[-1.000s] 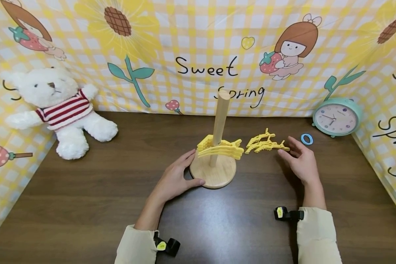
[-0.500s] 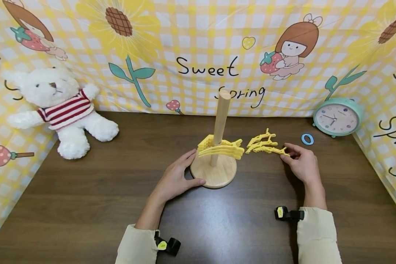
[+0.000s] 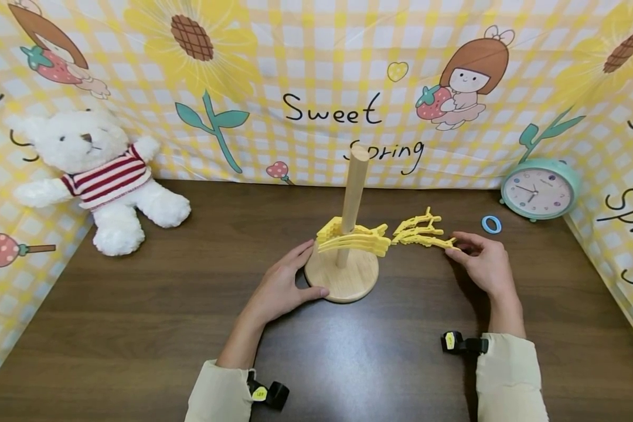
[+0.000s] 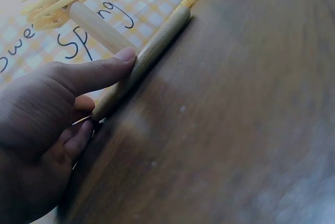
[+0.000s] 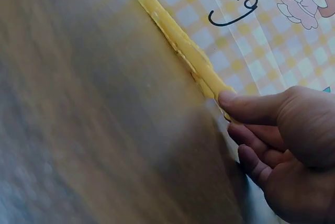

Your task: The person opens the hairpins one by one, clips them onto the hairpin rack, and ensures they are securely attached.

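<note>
A wooden stand (image 3: 343, 281) with a round base and an upright post stands in the middle of the table. My left hand (image 3: 279, 284) grips the left side of its base, thumb at the front rim and fingers behind. Around the post sits a cluster of yellow curved plastic strips (image 3: 353, 242), held above the base. To its right, a yellow branching plastic piece (image 3: 422, 238) lies on the table. My right hand (image 3: 482, 258) pinches its right end between thumb and fingers. In the right wrist view, the thumb presses the end of this yellow piece (image 5: 178, 41).
A small blue ring (image 3: 491, 224) lies just beyond my right hand. Farther right, a mint-green alarm clock (image 3: 538, 190) stands by the cloth backdrop (image 3: 316, 70). A white teddy bear (image 3: 105, 176) in a striped shirt leans at the back left.
My right thumb and fingers have closed on the end of the yellow branching piece, which has shifted slightly. My left hand stays on the stand's base.
</note>
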Action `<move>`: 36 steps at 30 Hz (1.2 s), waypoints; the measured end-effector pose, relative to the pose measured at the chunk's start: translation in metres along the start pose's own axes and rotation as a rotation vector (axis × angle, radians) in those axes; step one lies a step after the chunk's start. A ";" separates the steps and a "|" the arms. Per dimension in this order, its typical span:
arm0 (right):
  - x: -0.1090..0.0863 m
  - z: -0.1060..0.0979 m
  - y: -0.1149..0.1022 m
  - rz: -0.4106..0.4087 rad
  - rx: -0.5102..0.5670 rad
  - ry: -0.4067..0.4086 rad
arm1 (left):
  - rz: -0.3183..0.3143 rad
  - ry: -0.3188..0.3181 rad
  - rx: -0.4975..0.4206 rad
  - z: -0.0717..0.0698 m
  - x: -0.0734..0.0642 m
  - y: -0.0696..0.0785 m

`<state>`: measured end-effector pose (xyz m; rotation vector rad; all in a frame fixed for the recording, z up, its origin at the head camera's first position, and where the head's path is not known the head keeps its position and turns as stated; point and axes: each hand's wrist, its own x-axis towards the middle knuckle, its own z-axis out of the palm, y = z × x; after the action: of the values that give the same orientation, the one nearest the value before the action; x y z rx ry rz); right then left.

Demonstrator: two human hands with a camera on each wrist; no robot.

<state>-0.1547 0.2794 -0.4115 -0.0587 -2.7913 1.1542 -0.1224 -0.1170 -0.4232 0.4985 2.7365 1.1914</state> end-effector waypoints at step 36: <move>-0.005 -0.002 -0.043 -0.121 0.524 0.107 | -0.016 -0.014 -0.009 -0.001 -0.001 -0.001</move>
<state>-0.1493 0.2499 -0.3808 0.0931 -2.2813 1.7420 -0.1224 -0.1187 -0.4235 0.4808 2.7174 1.1909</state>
